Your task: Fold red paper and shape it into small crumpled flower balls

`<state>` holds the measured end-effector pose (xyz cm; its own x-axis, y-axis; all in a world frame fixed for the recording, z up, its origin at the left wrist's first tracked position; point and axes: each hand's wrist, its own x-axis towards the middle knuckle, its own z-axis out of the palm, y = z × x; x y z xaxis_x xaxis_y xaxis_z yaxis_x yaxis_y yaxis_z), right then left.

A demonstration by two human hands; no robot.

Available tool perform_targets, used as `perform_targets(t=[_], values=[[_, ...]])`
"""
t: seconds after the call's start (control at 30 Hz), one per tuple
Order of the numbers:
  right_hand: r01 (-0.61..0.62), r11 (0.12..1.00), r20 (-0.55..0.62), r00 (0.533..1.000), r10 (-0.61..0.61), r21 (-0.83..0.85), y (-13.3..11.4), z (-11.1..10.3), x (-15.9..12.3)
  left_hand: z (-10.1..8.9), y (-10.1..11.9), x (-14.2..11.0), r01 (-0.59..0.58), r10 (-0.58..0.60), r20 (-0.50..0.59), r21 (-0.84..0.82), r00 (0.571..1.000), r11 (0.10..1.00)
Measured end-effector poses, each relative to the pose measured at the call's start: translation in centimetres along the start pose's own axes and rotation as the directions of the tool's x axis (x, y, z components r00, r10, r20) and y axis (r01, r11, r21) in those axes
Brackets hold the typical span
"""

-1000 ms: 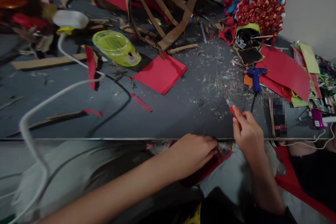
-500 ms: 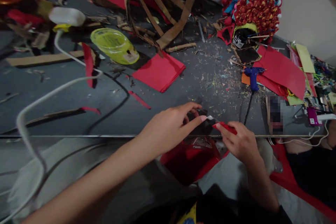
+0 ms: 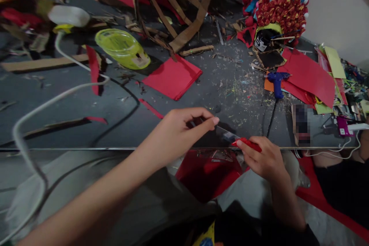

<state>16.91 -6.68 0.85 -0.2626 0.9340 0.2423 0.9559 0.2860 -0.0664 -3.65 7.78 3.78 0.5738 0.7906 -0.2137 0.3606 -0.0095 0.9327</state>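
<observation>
In my right hand (image 3: 266, 157) is a red-handled utility knife (image 3: 248, 144), gripped low over the table's front edge. Its thin blade points left and slightly up. At the blade's tip, the thumb and forefinger of my left hand (image 3: 187, 127) come together in a pinch; whether they grip the blade itself or a small scrap on it, I cannot tell. Beyond my left hand lies a stack of red paper sheets (image 3: 173, 78). A narrow red strip (image 3: 150, 107) rests on the table left of that hand.
A blue glue gun (image 3: 278, 82) lies right of the middle, near red sheets (image 3: 311, 78). At the back stand a cardboard-strip frame (image 3: 196, 23) and a decorated red piece (image 3: 279, 7). A yellow-green container (image 3: 122, 48) and a white cable (image 3: 62, 96) are to the left. Another person's arm shows far right.
My left hand has drawn left and a little away from the knife handle, its fingertips moving toward the blade's tip. The right hand stays nearly in place. The view has shifted slightly.
</observation>
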Motion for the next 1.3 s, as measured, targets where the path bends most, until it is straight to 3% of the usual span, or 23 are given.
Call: perform_targets(t=[0.1,0.2,0.27,0.33,0.37,0.43,0.5,0.53,0.57,0.63,0.7,0.8,1.0,1.3], values=[[-0.003,1.000,0.013,1.000,0.003,0.018,0.2,0.0,-0.1,-0.4,0.3,0.1,-0.033,0.035,-0.121,0.022,0.992,0.999],[-0.044,0.997,0.026,0.999,0.042,0.068,0.3,0.1,-0.2,-0.5,0.6,0.0,-0.057,0.069,-0.148,0.086,0.987,0.995],[-0.105,0.978,0.017,0.995,0.103,0.182,0.1,0.1,-0.3,-0.2,0.7,-0.1,-0.064,0.079,-0.131,0.118,0.988,0.991],[-0.211,0.883,0.020,0.974,0.224,0.419,-0.3,0.0,-0.3,0.2,0.5,-0.1,-0.055,0.070,-0.151,0.102,0.986,0.993],[-0.280,0.772,0.049,0.950,0.308,0.571,-0.7,0.0,-0.2,0.4,0.4,-0.1,-0.052,0.064,-0.171,0.070,0.983,0.996],[-0.384,0.411,0.184,0.875,0.447,0.826,-1.4,-0.1,0.0,0.9,0.2,-0.1,-0.055,0.051,-0.176,-0.021,0.983,0.998],[-0.425,0.033,0.362,0.807,0.467,0.905,-2.1,0.0,0.2,1.5,0.1,-0.1,-0.049,0.040,-0.082,-0.110,0.996,0.993],[-0.430,-0.104,0.429,0.790,0.438,0.897,-2.3,0.1,0.3,1.8,0.1,-0.1,-0.040,0.039,-0.015,-0.146,0.999,0.988],[-0.431,-0.199,0.474,0.781,0.405,0.880,-2.6,0.2,0.4,2.1,0.1,-0.2,-0.031,0.041,0.052,-0.179,0.998,0.983],[-0.431,-0.306,0.522,0.774,0.359,0.849,-2.9,0.6,0.5,2.7,0.1,-0.2,-0.029,0.066,0.133,-0.261,0.989,0.965],[-0.432,-0.348,0.541,0.770,0.338,0.832,-3.1,0.8,0.5,3.2,0.0,-0.3,-0.029,0.094,0.170,-0.348,0.981,0.937],[-0.458,-0.338,0.557,0.772,0.306,0.822,-3.2,0.9,0.4,3.6,-0.1,-0.3,-0.032,0.102,0.147,-0.415,0.984,0.909],[-0.509,-0.215,0.552,0.784,0.286,0.834,-3.5,0.7,0.4,3.4,-0.1,-0.2,-0.025,0.036,0.018,-0.410,0.999,0.912],[-0.486,-0.082,0.487,0.824,0.291,0.870,-4.0,1.1,0.1,3.7,-0.3,-0.6,-0.036,0.002,-0.101,-0.342,0.995,0.939]])
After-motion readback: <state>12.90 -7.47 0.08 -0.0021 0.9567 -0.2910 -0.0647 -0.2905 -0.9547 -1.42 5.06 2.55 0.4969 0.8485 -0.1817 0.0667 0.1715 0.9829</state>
